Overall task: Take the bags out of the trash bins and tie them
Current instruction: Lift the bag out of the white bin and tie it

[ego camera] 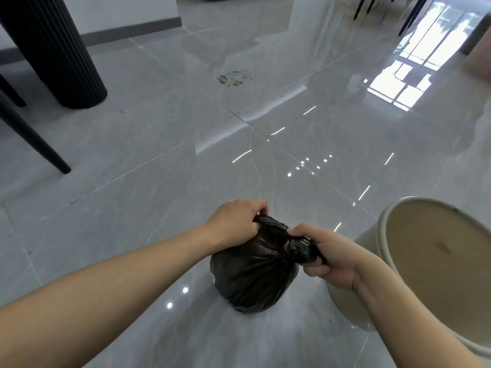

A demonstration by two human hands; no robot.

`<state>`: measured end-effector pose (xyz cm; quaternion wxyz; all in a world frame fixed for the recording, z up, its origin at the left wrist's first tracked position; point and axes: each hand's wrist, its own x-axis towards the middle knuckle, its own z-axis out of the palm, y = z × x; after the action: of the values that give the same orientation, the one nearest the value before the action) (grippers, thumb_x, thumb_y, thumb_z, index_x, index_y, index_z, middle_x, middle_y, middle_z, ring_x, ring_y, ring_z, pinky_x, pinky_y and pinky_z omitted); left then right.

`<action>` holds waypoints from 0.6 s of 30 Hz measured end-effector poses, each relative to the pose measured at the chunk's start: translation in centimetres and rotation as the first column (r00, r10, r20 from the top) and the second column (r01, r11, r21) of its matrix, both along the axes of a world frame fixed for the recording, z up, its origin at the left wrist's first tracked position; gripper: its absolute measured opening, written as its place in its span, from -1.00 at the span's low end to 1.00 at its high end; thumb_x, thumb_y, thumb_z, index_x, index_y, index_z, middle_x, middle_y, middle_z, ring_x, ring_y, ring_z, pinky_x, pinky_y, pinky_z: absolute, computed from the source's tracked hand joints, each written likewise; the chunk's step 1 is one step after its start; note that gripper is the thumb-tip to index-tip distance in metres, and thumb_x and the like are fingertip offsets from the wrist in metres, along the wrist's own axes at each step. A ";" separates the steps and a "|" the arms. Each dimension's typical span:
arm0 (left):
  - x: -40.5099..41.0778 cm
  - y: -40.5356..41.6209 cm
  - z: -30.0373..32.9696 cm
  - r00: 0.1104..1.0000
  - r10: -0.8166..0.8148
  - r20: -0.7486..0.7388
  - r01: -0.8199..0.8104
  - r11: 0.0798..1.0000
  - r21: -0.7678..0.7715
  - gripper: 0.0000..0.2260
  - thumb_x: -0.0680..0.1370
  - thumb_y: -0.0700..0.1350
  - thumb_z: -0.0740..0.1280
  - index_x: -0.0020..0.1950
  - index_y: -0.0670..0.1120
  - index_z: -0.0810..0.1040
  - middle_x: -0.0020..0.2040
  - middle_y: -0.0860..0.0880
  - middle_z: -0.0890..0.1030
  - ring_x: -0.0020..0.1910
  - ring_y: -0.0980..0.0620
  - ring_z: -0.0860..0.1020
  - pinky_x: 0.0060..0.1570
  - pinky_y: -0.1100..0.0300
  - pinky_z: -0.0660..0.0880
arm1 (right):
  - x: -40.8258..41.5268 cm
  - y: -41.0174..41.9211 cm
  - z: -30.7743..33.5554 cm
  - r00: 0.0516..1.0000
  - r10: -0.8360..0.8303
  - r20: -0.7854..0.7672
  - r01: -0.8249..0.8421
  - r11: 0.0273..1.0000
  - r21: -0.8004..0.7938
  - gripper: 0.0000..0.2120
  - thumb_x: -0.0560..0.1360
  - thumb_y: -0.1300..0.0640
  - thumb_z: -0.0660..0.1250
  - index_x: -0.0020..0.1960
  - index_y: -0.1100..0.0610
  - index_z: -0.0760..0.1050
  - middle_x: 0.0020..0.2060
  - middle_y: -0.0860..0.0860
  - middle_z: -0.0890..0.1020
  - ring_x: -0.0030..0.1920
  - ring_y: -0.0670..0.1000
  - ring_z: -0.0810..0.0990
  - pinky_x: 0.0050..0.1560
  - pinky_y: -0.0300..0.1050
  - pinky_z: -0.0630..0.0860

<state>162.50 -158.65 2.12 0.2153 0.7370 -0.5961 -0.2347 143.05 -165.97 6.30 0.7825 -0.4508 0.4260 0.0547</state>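
Note:
A full black trash bag (252, 277) sits on the glossy grey floor in front of me. My left hand (236, 219) grips a gathered end of the bag's top on its left side. My right hand (326, 258) is closed on the other twisted end at the right, and the two ends cross in a bunched knot between my hands. A cream round trash bin (382, 235) stands just right of the bag, with no bag in it and a small stain on its inner bottom.
A black fluted table base (53, 54) and slanted black chair legs (32, 134) stand at the far left. A patch of small debris (233, 77) lies on the floor further ahead. More dark furniture legs (409, 14) are at the far top right.

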 end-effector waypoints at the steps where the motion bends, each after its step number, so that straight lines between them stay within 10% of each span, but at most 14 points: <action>1: 0.0 -0.1 0.0 1.000 -0.001 -0.015 0.001 1.000 0.014 -0.83 0.42 -0.09 0.25 -0.03 0.12 0.48 -0.18 0.08 0.56 -0.13 -0.03 0.52 -0.19 0.14 0.32 | 0.0 0.0 -0.1 0.999 -0.023 0.042 0.021 0.999 0.044 -0.80 0.43 0.07 0.30 -0.31 0.14 0.39 -0.48 0.02 0.22 -0.55 -0.07 0.08 -0.61 -0.27 -0.01; 8: 0.9 1.3 1.2 0.982 -0.046 -0.185 0.068 0.991 0.113 -0.33 0.28 0.02 0.22 0.36 0.24 0.11 0.18 0.13 0.36 0.19 0.06 0.25 0.24 0.08 0.12 | -1.0 -0.4 -0.9 0.982 -0.169 0.080 0.159 0.980 0.121 -0.84 0.40 0.12 0.17 -0.25 0.21 0.42 -0.36 0.10 0.44 -0.60 -0.08 0.18 -0.58 -0.32 -0.01; 18: -0.6 2.4 1.1 0.960 0.126 -0.249 -0.119 0.992 0.043 -0.84 0.36 -0.04 0.22 -0.07 0.06 0.41 -0.15 0.10 0.47 -0.10 0.04 0.38 -0.10 0.18 0.28 | -0.8 -0.5 -0.8 0.982 -0.159 -0.104 0.145 0.981 -0.130 -0.81 0.47 0.19 0.23 -0.31 0.12 0.38 -0.48 -0.01 0.36 -0.58 -0.10 0.15 -0.55 -0.26 -0.05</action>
<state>161.87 -156.23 3.17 0.2926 0.7398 -0.5141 -0.3206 142.30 -166.46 5.45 0.7298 -0.4600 0.5058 -0.0060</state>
